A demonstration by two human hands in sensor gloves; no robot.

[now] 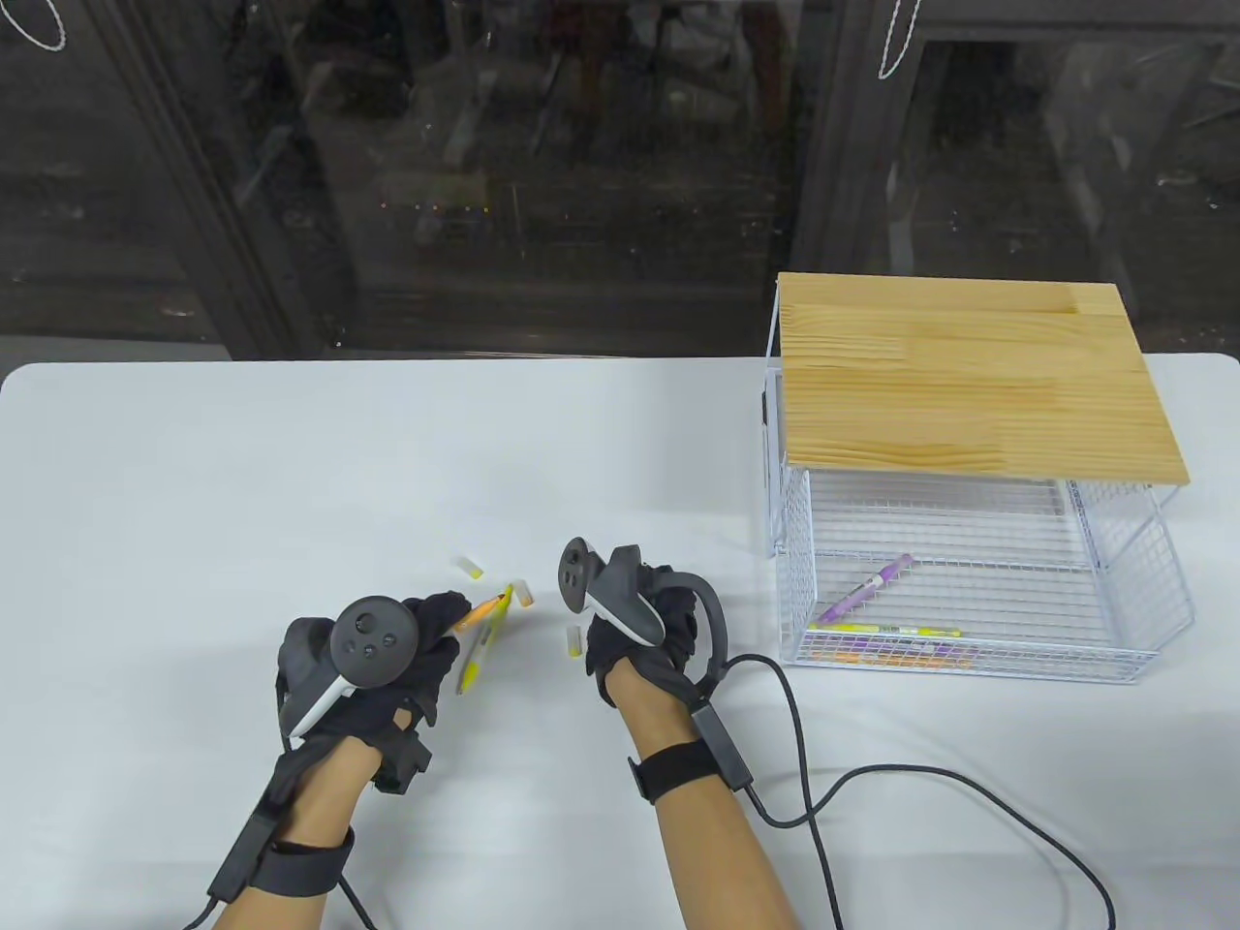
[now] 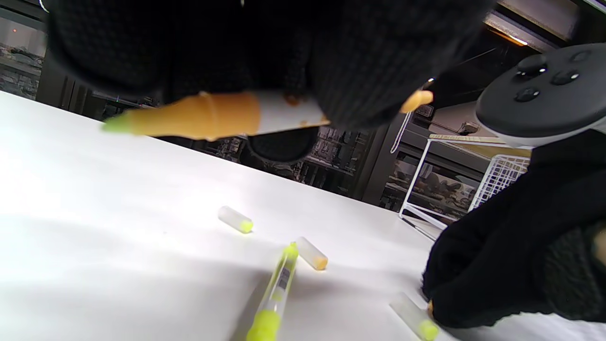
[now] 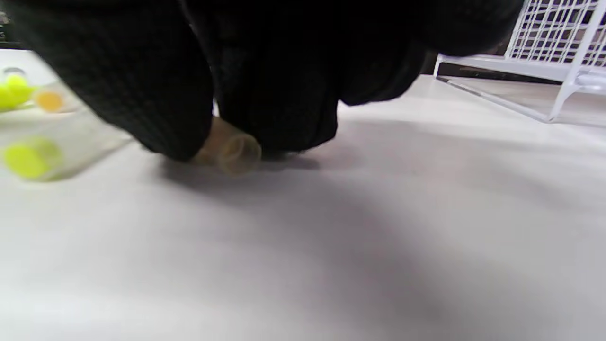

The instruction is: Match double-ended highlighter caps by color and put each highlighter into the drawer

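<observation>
My left hand point(image 1: 448, 620) holds an orange highlighter point(image 1: 481, 611) above the table, bare at both ends; in the left wrist view its barrel point(image 2: 213, 116) sticks out from under my fingers. A yellow highlighter point(image 1: 474, 661) lies on the table beneath it. My right hand point(image 1: 596, 647) is down on the table, its fingertips pinching a translucent orange-tinted cap point(image 3: 232, 152). Loose caps lie around: a yellow one point(image 1: 470, 567), an orange one point(image 1: 523, 593), and another yellow one point(image 1: 573, 641) beside my right fingers.
At the right stands a white wire drawer unit point(image 1: 1124, 620) with a wooden top point(image 1: 969, 387). Its drawer is pulled out and holds a purple highlighter point(image 1: 867, 589), a yellow one point(image 1: 901, 632) and more at the front. A cable point(image 1: 872, 785) trails from my right wrist.
</observation>
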